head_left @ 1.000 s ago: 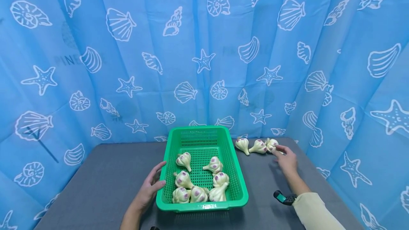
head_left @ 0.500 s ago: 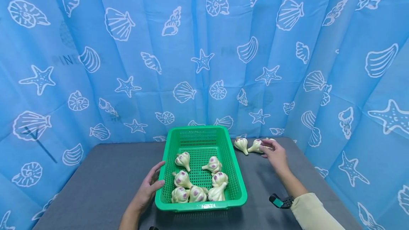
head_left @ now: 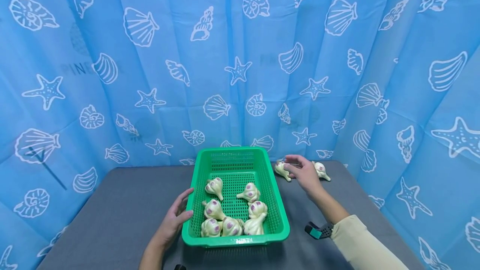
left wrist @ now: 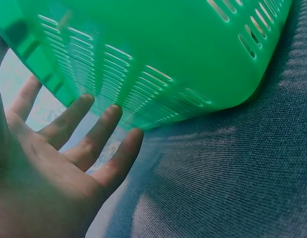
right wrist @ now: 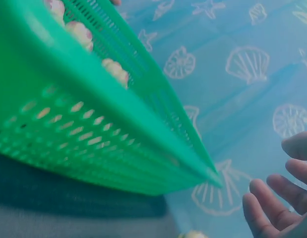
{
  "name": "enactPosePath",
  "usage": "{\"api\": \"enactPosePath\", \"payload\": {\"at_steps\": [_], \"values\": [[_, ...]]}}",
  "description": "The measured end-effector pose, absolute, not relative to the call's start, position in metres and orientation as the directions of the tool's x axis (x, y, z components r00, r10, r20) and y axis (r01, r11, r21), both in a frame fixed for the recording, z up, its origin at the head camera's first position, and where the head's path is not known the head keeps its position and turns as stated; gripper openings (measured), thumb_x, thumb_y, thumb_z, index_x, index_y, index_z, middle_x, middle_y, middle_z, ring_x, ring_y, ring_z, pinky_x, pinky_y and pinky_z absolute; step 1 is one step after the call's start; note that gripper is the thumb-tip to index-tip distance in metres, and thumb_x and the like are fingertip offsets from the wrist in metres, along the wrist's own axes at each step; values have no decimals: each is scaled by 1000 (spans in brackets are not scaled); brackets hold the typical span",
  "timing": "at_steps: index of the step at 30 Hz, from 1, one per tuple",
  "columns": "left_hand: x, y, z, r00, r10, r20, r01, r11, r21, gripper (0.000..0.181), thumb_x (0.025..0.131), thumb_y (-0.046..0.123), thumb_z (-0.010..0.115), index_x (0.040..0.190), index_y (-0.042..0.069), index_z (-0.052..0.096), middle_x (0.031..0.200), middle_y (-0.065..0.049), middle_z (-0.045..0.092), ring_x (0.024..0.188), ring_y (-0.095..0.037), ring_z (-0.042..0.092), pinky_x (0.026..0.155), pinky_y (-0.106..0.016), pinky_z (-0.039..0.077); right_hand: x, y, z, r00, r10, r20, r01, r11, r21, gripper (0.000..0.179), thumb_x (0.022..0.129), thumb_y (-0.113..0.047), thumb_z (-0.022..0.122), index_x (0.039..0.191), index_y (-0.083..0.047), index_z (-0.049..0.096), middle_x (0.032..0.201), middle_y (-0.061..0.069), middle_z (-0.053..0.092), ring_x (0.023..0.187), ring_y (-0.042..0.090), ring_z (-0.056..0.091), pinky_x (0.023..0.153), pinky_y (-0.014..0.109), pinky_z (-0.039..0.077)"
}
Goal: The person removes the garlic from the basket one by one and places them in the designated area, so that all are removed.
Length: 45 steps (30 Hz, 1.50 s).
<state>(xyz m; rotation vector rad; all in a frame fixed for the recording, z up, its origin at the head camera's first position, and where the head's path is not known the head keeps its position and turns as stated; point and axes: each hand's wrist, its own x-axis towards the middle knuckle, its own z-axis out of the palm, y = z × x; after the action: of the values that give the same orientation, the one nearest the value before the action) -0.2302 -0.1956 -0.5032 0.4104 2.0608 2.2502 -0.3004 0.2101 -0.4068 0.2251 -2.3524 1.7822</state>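
A green perforated plastic basket (head_left: 236, 241) holds several garlic bulbs (head_left: 232, 226). My left hand (head_left: 174, 222) rests its spread fingers along the basket's left side; the left wrist view shows the fingertips (left wrist: 113, 110) against the slotted wall. My right hand (head_left: 305, 176) hovers over the row of loose bulbs right of the basket, fingers loosely bent with nothing seen between them. Its fingertips overlap the leftmost loose garlic bulb (head_left: 281, 170). Another garlic bulb (head_left: 321, 170) shows beyond the hand, which hides the bulb between them.
A grey cloth-covered table (head_left: 138, 211) lies beneath everything. A blue curtain with white shell prints (head_left: 240, 74) hangs right behind its back edge. A black and teal wrist strap (head_left: 318, 231) is on the right wrist.
My right hand has moved left along the row, from the rightmost loose garlic bulb past the middle one to the leftmost. The left hand and the basket's bulbs have stayed put.
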Motion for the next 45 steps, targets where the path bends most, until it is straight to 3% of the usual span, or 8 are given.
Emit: {"api": "enactPosePath", "payload": {"at_steps": [6,14,23,36,45], "values": [[-229,-195,-501,-965,214,155,138,-91,986,63,97,9,53,153,13,26,148,-25,30,131,-40,37,90,-34,48,-303,190,-392,-970,-113,215,-238,265,-934,38,96,-12,60,130,4,54,126,27,55,110,34,58,83,46,52],[-228,-196,-499,-958,230,171,152,-95,984,62,98,7,50,153,9,24,148,-29,28,131,-41,36,91,-31,47,-307,158,-370,-973,-226,56,-132,336,-932,43,96,-16,61,135,0,50,134,24,49,118,39,53,89,47,49],[-228,-197,-499,-956,242,165,142,-111,984,61,98,6,49,154,9,23,148,-28,28,129,-41,38,90,-33,48,-315,134,-371,-957,-287,-43,-101,469,-877,46,95,-20,64,135,-3,51,134,22,50,117,41,52,87,52,49],[-231,-196,-503,-964,219,151,132,-100,986,63,97,8,54,153,13,27,146,-24,33,126,-32,43,91,-35,47,-318,109,-381,-939,-313,-141,-51,533,-844,52,90,-21,71,135,-5,52,136,24,49,116,40,53,84,54,50],[-231,-197,-502,-963,224,152,132,-101,986,63,97,9,53,153,13,26,147,-24,31,129,-36,40,91,-35,47,-324,99,-395,-905,-373,-203,-61,588,-807,54,88,-22,73,134,-3,53,133,22,52,114,38,55,80,53,51]]}}
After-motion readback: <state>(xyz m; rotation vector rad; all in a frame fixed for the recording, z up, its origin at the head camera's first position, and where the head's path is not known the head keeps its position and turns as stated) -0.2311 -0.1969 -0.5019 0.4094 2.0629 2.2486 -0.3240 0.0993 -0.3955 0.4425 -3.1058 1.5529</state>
